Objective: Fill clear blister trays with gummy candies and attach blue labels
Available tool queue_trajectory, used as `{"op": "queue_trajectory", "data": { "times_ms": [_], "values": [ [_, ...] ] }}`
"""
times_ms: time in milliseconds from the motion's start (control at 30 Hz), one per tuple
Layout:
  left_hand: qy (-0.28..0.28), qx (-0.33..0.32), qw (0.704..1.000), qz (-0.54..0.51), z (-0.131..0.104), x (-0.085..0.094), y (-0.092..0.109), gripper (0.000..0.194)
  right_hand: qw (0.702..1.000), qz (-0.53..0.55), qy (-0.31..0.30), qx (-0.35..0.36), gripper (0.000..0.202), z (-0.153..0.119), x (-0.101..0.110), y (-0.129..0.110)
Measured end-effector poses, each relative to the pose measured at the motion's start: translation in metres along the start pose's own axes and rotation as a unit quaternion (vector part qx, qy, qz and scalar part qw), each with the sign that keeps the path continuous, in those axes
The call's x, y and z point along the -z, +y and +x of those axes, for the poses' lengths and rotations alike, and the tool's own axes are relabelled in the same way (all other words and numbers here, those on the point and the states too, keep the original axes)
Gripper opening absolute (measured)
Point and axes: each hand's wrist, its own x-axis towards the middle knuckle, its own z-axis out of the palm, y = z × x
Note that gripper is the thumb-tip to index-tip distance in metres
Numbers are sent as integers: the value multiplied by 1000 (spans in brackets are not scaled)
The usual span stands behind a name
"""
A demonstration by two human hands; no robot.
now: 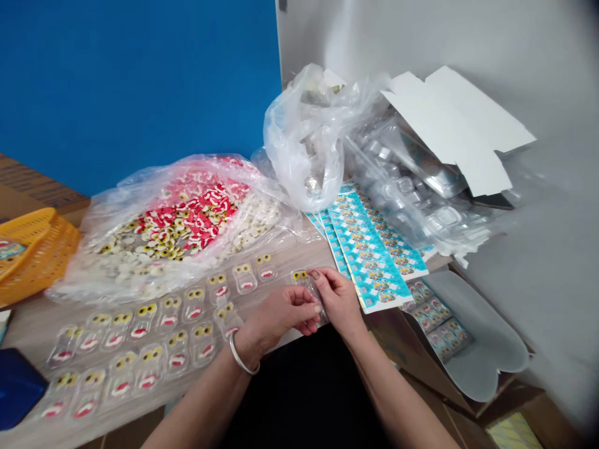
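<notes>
In the head view, my right hand (334,296) is closed on the edge of a clear plastic blister (300,275) that has two yellow eye pieces at its top. Over the lower part of that blister, my left hand (290,308), with a bangle at the wrist, has its thumb and fingers pinched together; what lies between them is hidden. Left of the hands, similar blisters (169,310) lie in two rows on the table, most showing yellow eyes and a red-and-white mouth piece. A nearby one (228,317) sits just above my left wrist.
Behind the rows spreads a clear bag (201,206) of loose red, yellow and white pieces. Printed blue card sheets (369,255) lie right of my hands, below bagged plastic shells (402,181). An orange basket (35,249) stands left; an open box (444,330) of filled packs sits lower right.
</notes>
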Motion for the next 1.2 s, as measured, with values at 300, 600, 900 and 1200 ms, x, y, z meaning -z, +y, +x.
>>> {"op": "queue_trajectory", "data": {
  "times_ms": [300,600,900,1200],
  "values": [
    [8,8,999,30,-1,0,-5,15,1000,-29,1,6,25,-1,-1,4],
    [-4,-2,1000,-20,1,3,-14,25,990,-120,7,71,24,-1,0,-1],
    [67,-43,997,2,7,-5,-19,10,968,-220,43,114,26,-1,0,-1],
    [128,-71,978,150,8,-2,-21,4,981,-169,20,89,22,-1,-1,-4]
  ]
}}
